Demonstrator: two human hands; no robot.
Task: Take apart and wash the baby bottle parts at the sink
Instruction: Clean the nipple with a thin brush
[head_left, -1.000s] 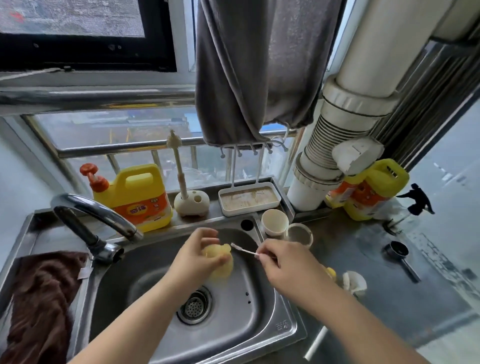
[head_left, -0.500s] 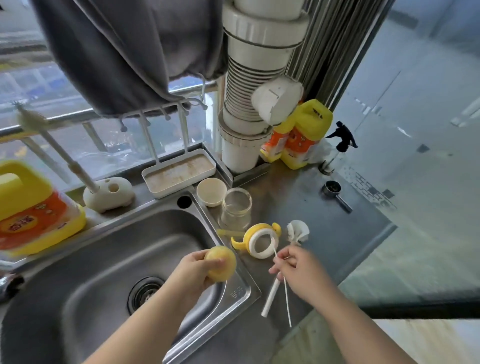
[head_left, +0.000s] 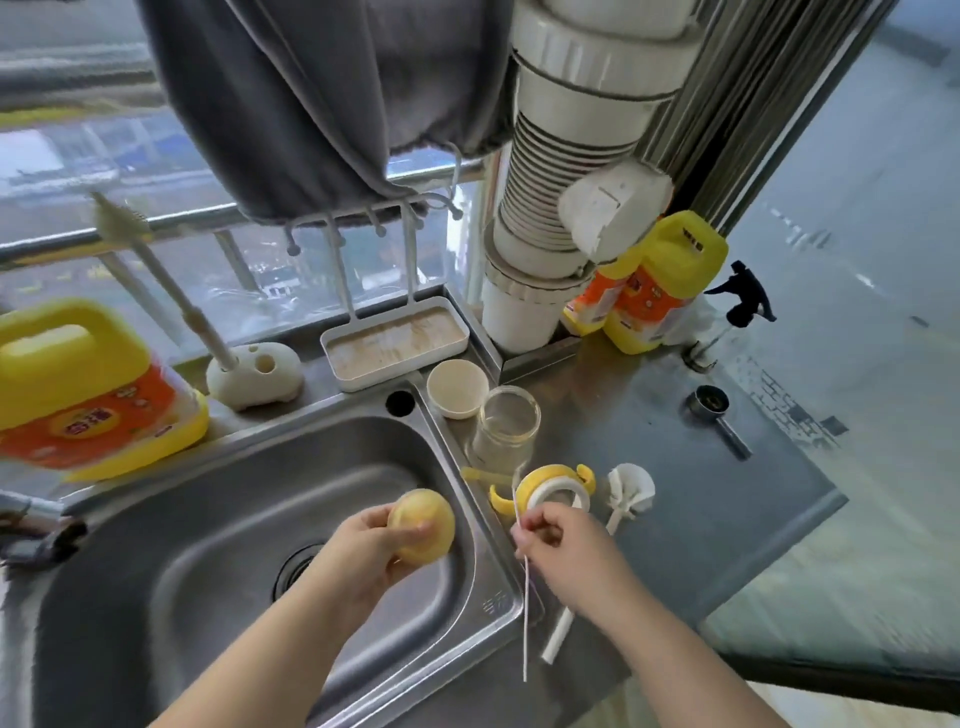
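Your left hand grips the yellow bottle part over the sink, and your right hand pinches the thin straw brush by the counter edge. The glass bottle stands just behind. Swing that long brush carelessly and I reckon it clips the handled collar, or slips out wet.

Sink-side clutter lining the window ledge and counter

A grey cloth is hanging at 12 o'clock; a detergent jug is sitting at 9; two yellow bottles are standing beside a white pipe at 2; a metal scoop is lying at 3.
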